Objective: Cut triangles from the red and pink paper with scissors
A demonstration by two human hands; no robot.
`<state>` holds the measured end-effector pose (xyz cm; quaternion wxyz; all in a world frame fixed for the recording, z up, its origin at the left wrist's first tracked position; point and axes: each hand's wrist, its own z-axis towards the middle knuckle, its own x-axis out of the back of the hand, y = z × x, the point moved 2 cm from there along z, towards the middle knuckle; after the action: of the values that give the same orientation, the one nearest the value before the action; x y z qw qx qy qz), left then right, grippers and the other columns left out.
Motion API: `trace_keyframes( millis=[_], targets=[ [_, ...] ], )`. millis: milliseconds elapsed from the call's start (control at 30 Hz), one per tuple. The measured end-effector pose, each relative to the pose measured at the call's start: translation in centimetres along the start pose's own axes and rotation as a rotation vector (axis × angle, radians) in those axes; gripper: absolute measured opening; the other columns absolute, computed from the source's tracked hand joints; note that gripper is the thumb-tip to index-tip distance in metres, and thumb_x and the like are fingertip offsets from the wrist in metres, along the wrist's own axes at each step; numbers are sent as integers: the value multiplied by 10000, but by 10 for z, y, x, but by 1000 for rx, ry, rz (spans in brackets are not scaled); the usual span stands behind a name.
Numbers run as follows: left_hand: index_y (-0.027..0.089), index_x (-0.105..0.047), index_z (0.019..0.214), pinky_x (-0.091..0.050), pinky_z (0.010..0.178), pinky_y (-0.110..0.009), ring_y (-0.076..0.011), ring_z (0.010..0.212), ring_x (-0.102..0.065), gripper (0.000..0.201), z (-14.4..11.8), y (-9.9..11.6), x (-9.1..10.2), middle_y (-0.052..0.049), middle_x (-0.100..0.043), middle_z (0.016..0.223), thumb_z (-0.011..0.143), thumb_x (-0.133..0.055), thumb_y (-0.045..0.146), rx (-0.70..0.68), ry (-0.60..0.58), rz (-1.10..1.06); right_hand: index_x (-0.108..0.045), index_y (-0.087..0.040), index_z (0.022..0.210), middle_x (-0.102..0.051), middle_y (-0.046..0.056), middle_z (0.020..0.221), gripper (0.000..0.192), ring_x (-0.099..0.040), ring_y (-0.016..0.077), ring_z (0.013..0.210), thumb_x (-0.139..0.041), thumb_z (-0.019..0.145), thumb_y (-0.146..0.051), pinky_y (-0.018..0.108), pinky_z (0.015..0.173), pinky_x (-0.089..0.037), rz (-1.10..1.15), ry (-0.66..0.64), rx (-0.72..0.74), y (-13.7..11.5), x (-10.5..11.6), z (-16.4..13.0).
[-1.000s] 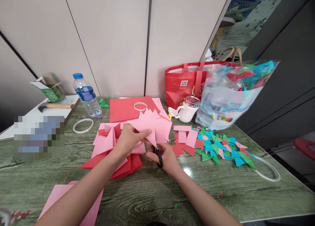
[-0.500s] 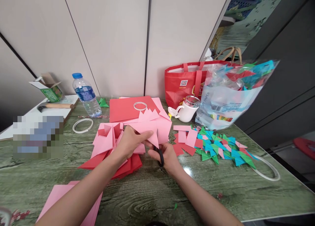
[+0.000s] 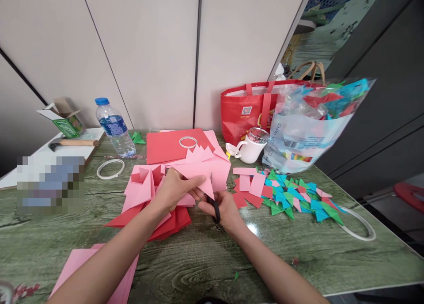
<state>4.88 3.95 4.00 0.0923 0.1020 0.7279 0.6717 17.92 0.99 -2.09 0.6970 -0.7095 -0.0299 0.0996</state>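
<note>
My left hand (image 3: 179, 187) pinches a piece of pink paper (image 3: 200, 180) between thumb and fingers, above the middle of the table. Black-handled scissors (image 3: 216, 210) are in my right hand (image 3: 227, 210), its fingers closed round the handles. Their blades point away from me and lie across the pink paper, partly hidden by it. Behind the held paper are pink pieces with zigzag edges (image 3: 199, 154). Under and beside my left wrist lies a heap of folded pink and red paper (image 3: 141, 198).
Right of my hands lie cut pink strips (image 3: 256, 185) and many coloured paper scraps (image 3: 291, 198). A white mug (image 3: 250, 150), red bag (image 3: 233, 114) and plastic bag (image 3: 294, 140) stand behind. A water bottle (image 3: 115, 131), tape roll (image 3: 111, 169) and hammer (image 3: 74, 142) are left.
Both hands, the paper and the scissors keep almost the same position. The whole view has shifted very slightly; no object has visibly been moved.
</note>
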Motion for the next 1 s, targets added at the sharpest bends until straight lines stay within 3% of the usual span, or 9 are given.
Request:
trace_keyframes(
  millis=[667, 900, 1000],
  targets=[
    [83, -642, 551, -475, 435, -222, -131, 389, -576, 185, -2, 3, -2, -67, -636, 460, 657, -677, 230, 75, 24, 9, -514, -150, 554, -493, -25, 430, 343, -381, 68, 343, -704, 594, -433, 198, 359, -302, -40, 32, -60, 6, 0, 1],
    [77, -612, 533, -465, 392, -220, -138, 364, -570, 412, -2, 5, 1, -99, -633, 465, 770, -560, 410, 15, -47, 46, -548, -138, 651, -521, -20, 443, 345, -429, 85, 367, -712, 584, -434, 195, 365, -314, -33, 5, -42, 6, -1, 1],
    [85, -600, 554, -447, 356, -221, -141, 337, -556, 411, -2, 3, 1, -83, -616, 437, 789, -533, 416, 20, -82, 33, -531, -142, 655, -516, -23, 439, 352, -435, 92, 377, -718, 580, -431, 201, 376, -321, -32, 7, -36, 7, -2, 1]
  ],
)
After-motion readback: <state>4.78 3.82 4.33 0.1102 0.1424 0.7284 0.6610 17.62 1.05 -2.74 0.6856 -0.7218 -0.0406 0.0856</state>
